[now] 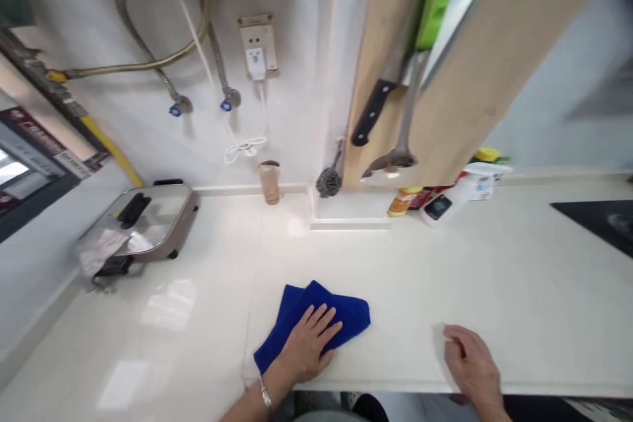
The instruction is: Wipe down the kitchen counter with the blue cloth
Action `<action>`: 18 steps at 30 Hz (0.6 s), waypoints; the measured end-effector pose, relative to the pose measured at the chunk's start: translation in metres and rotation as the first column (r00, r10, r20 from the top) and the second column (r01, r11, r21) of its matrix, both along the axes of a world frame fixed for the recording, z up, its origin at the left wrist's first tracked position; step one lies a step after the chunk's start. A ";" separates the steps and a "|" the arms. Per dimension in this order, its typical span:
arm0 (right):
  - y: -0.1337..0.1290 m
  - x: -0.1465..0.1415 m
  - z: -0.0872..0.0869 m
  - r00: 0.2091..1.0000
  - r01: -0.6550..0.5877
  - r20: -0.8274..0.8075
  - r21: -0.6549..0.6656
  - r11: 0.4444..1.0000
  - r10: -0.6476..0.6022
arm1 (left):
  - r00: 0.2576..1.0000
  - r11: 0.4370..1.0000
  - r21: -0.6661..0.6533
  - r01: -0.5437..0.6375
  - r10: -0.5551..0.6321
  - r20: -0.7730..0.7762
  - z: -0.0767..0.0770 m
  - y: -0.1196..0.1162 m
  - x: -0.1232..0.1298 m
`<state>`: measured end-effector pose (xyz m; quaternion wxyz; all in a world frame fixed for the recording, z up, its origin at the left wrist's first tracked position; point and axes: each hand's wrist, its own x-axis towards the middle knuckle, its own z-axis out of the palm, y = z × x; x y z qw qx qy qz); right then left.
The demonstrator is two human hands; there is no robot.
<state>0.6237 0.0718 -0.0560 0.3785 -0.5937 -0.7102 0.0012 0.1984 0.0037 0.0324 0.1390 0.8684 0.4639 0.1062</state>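
Observation:
A folded blue cloth (346, 316) lies on the white countertop (405, 283) near its front edge. My left hand (309, 343) rests flat on top of the cloth, fingers stretched out and somewhat spread, pressing it to the surface. Farther right, my right hand (472, 366) hangs over the front part of the counter with its fingers curled in. Nothing shows inside those curled fingers, and no object is close to it.
An electric pan (171, 224) with a glass lid stands back left. A brown cup (270, 183) is against the wall. A knife (374, 112), ladle (406, 125) and scrubber (329, 181) hang above. Spray bottle (457, 194) and cooktop (603, 217) are right.

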 end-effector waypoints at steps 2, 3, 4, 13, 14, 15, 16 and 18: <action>-0.001 0.001 -0.001 1.000 0.010 0.016 -0.013 1.000 -0.010 | 0.999 0.999 -0.034 -0.032 0.031 -0.008 0.004 -0.030 -0.023; -0.001 0.002 -0.001 1.000 0.014 0.025 -0.022 1.000 -0.014 | 0.998 0.998 -0.044 -0.055 0.054 -0.010 0.005 -0.044 -0.034; -0.001 0.002 -0.001 0.999 0.017 0.036 -0.030 0.999 -0.016 | 0.997 0.995 -0.050 -0.081 0.080 -0.010 0.007 -0.057 -0.044; -0.002 0.002 0.001 0.991 0.027 0.129 -0.055 0.998 -0.019 | 0.943 0.943 0.029 -0.332 0.333 -0.023 0.005 -0.135 -0.114; -0.002 0.002 0.002 0.990 0.020 0.142 -0.047 0.999 -0.013 | 0.934 0.934 0.041 -0.355 0.356 -0.031 0.003 -0.137 -0.122; -0.001 0.001 0.002 0.987 0.020 0.158 -0.032 0.999 -0.015 | 0.925 0.925 0.055 -0.377 0.379 -0.037 0.002 -0.138 -0.129; -0.001 0.001 0.002 0.983 0.028 0.180 -0.010 1.000 -0.025 | 0.916 0.915 0.071 -0.396 0.399 -0.042 0.000 -0.136 -0.137; 0.000 0.002 0.002 0.972 0.062 0.225 0.048 0.997 -0.072 | 0.900 0.898 0.112 -0.426 0.433 -0.047 -0.003 -0.127 -0.151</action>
